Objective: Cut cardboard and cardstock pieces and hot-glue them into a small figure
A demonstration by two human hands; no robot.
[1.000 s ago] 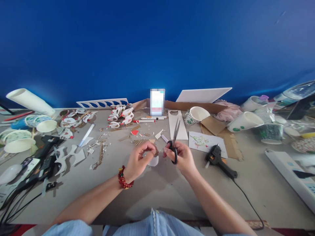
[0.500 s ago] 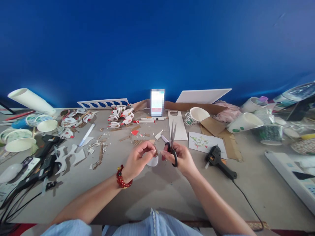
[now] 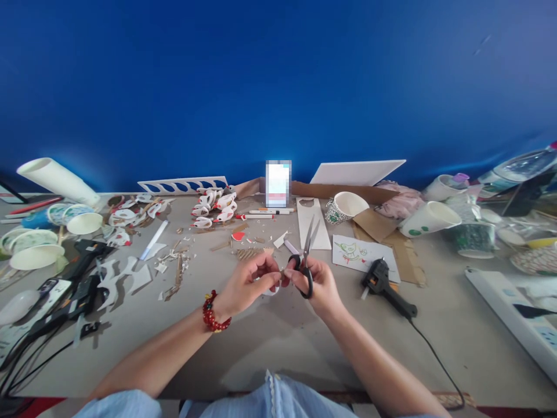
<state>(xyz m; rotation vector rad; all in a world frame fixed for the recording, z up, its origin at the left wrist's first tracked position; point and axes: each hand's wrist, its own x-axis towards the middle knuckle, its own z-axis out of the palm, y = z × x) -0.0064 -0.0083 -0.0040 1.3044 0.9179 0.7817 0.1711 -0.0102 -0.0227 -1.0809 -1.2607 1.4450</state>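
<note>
your two hands meet fingertip to fingertip in front of you, over the bare near part of the table (image 3: 278, 342). left hand (image 3: 255, 281): fingers curled, thumb and index pinched together on a small white piece (image 3: 271, 289), whose lower edge peeks out below the thumb. right hand (image 3: 317, 284): closed around the handles of black scissors (image 3: 307, 249), thumb and index also brought together toward the left fingertips.

key relation: white piece sits left of the scissors, at the left fingertips, with your right fingertips just beside it. scissors' long axis runs up and away from you, leaning slightly right; blades are parted in a narrow v and point at the back of the table, so the tips face away from the piece, not at it. left hand is the nearer one to the piece, right hand has the scissors.

hard to make out: most of the white piece is behind your left fingers, so its full outline and long axis can't be told. a tiny brownish bit (image 3: 282, 271) shows between the two sets of fingertips; can't tell which hand grips it, or if it joins the white piece. scissor loops are partly covered by your right fingers.
</note>
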